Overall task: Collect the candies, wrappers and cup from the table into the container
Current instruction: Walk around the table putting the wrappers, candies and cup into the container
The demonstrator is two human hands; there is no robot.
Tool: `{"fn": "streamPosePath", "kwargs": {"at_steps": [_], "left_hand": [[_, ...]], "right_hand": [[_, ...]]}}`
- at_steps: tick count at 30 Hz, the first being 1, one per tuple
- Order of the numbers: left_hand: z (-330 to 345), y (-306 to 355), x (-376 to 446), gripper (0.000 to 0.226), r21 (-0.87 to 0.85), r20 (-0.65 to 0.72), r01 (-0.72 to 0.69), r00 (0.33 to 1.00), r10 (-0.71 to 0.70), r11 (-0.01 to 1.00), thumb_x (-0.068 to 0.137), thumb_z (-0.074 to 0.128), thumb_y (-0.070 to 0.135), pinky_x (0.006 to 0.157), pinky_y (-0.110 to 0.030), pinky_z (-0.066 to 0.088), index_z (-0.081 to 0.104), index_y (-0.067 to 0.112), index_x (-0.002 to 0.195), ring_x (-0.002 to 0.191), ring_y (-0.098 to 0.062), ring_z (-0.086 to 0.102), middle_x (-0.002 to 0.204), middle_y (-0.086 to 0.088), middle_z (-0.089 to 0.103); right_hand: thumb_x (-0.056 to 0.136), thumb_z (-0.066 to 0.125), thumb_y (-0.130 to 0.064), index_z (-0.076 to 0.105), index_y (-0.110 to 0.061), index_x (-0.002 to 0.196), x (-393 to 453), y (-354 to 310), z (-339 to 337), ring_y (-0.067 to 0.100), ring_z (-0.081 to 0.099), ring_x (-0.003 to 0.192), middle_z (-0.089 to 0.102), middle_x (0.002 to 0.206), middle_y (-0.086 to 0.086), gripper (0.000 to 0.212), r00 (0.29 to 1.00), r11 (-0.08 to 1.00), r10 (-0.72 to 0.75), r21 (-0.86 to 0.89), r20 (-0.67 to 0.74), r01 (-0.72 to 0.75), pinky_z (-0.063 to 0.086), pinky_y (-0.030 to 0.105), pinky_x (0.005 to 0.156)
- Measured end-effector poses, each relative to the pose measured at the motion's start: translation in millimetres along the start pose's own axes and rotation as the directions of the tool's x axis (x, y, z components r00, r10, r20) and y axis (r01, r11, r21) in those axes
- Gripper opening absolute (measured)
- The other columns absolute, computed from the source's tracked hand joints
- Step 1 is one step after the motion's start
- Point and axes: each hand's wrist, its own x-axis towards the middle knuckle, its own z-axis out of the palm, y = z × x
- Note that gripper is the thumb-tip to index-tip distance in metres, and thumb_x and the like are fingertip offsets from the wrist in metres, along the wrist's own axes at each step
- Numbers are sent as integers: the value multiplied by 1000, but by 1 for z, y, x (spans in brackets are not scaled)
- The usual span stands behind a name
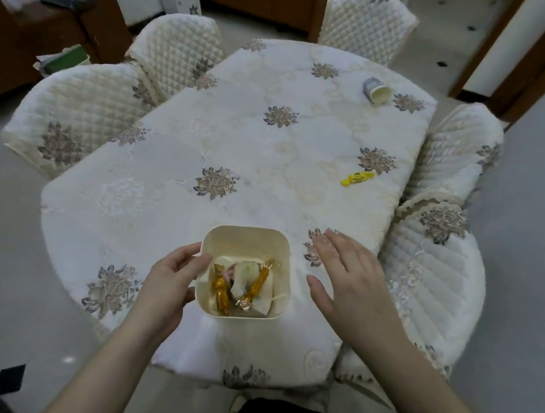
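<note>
Gathering step under way: left hand grips near-left wall of container at near end of table; gold candies and crumpled wrappers inside. Right hand hovers just right of container, palm down, fingers spread, holding nothing. Yellow candy lies further out near right edge; tipped cup at far right corner. Next, likely: reach forward for yellow candy.

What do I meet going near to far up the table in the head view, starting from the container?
Container with gold-wrapped candies inside, held by the left hand → right hand open beside it → yellow candy → tipped-over cup at the far end.
</note>
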Motion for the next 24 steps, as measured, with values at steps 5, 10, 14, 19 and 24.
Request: {"fn": "streamPosePath", "kwargs": {"at_steps": [5, 10, 14, 19, 24], "left_hand": [[24, 5, 1, 24, 95, 154, 4, 988, -19, 995, 95, 65, 13, 53, -27, 57, 71, 12, 118, 77, -22, 76, 108, -21, 73], [60, 11, -8, 23, 138, 326, -14, 945, -32, 990, 96, 63, 14, 51, -26, 55, 71, 12, 118, 74, -20, 75, 106, -19, 75], [91, 17, -25, 20, 157, 452, -63, 892, -15, 986, 98, 60, 14, 51, -28, 55, 72, 14, 113, 75, -21, 73, 101, -16, 75], [136, 21, -51, 20, 167, 533, -103, 846, -2, 981, 98, 57, 13, 51, -28, 56, 77, 16, 102, 72, -21, 73, 92, -13, 77], [189, 18, -83, 19, 185, 588, -132, 809, -2, 974, 97, 57, 12, 52, -30, 57, 75, 12, 102, 68, -22, 72, 87, -13, 77]], "right_hand": [[86, 63, -35, 52, -12, 133, -40, -4, -11, 31, 47, 127, 51, 139, 11, 53, 982, 982, 169, -77, -81, -175, 36, 45, 105], [89, 46, -42, 51, -12, 135, -85, 5, -32, 32, 44, 130, 48, 142, 12, 55, 922, 925, 362, -73, -140, -374, 35, 48, 107], [90, 42, -43, 50, -13, 135, -125, 28, -57, 28, 42, 127, 47, 142, 11, 55, 856, 876, 443, -73, -265, -476, 33, 44, 105], [91, 40, -46, 43, -16, 139, -176, 68, -91, 29, 41, 127, 45, 144, 10, 57, 744, 759, 575, -118, -340, -640, 30, 41, 104], [89, 43, -47, 45, -16, 139, -227, 93, -105, 32, 43, 129, 46, 144, 11, 59, 731, 719, 604, -180, -319, -672, 35, 48, 105]]}}
